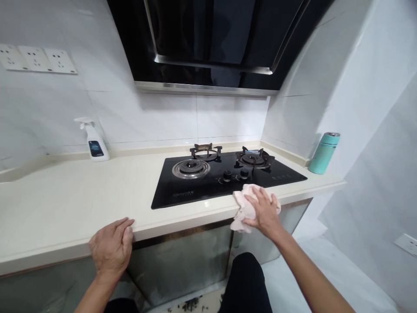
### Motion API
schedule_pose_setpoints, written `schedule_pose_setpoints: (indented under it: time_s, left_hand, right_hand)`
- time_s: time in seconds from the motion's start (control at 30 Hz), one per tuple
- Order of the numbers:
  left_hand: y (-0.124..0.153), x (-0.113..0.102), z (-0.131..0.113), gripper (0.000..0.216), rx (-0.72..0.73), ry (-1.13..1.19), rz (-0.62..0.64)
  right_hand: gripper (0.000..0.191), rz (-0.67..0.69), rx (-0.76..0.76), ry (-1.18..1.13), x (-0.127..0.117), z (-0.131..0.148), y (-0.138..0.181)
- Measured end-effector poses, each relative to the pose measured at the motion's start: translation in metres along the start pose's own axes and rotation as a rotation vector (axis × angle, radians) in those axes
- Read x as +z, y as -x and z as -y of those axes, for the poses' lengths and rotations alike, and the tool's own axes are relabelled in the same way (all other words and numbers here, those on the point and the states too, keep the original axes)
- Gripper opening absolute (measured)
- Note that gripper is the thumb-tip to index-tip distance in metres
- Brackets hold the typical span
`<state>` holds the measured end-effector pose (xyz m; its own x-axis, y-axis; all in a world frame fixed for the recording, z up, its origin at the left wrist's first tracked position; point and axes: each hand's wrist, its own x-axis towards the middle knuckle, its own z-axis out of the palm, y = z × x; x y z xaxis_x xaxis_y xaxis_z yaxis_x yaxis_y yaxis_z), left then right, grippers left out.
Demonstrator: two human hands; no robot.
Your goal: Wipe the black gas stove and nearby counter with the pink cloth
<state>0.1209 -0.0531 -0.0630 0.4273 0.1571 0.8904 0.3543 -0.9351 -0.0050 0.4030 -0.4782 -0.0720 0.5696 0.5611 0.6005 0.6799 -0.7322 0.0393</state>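
My right hand (264, 211) lies flat with fingers spread on a pale pink cloth (243, 201), pressing it on the cream countertop (81, 195) at the front right corner of the black glass gas hob (208, 184). Part of the cloth hangs over the counter's front edge. My left hand (112, 245) rests against the counter's front edge, fingers curled on the rim, holding nothing else. The hob has two burners (190, 168) and two knobs (235, 174) in the middle.
A white spray bottle (94, 141) stands by the back wall at left. A teal flask (323, 153) stands on the counter's right end. A black range hood (215, 43) hangs overhead. Wall sockets (37, 58) sit upper left. Cabinet doors (182, 261) lie below the counter.
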Motion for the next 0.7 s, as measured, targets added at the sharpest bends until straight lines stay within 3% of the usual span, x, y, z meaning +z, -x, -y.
schedule_pose_setpoints:
  time_s: [0.13,0.23,0.3,0.4,0.47,0.53,0.63,0.7]
  left_hand:
    - [-0.001,0.0,-0.002,0.028,-0.013,-0.006,-0.001]
    - [-0.001,-0.001,-0.002,0.03,-0.007,-0.014,0.008]
    - [-0.001,0.0,-0.001,0.031,-0.007,-0.021,0.016]
    - [-0.001,0.001,-0.001,0.03,-0.028,-0.017,0.03]
    - [-0.002,0.0,-0.003,0.029,-0.054,-0.01,0.041]
    - [-0.005,-0.004,-0.004,0.03,-0.077,0.011,0.054]
    - [-0.017,-0.014,0.0,0.031,-0.077,0.059,0.122]
    - [-0.029,-0.018,0.007,0.031,-0.062,0.092,0.205]
  right_hand:
    - [0.091,0.133,0.13,0.095,0.0,-0.076,0.006]
    - [0.093,0.161,0.233,0.081,0.002,-0.133,0.01]
    - [0.09,0.108,0.306,0.037,0.003,-0.17,0.016]
    - [0.075,-0.087,0.446,-0.155,0.004,-0.209,0.032]
    - [0.07,-0.271,0.626,-0.366,0.009,-0.219,0.046]
    - [0.082,-0.421,0.822,-0.529,0.021,-0.219,0.063]
    - [0.109,-0.534,1.019,-0.592,0.043,-0.212,0.089]
    - [0.111,-0.57,1.091,-0.599,0.056,-0.211,0.1]
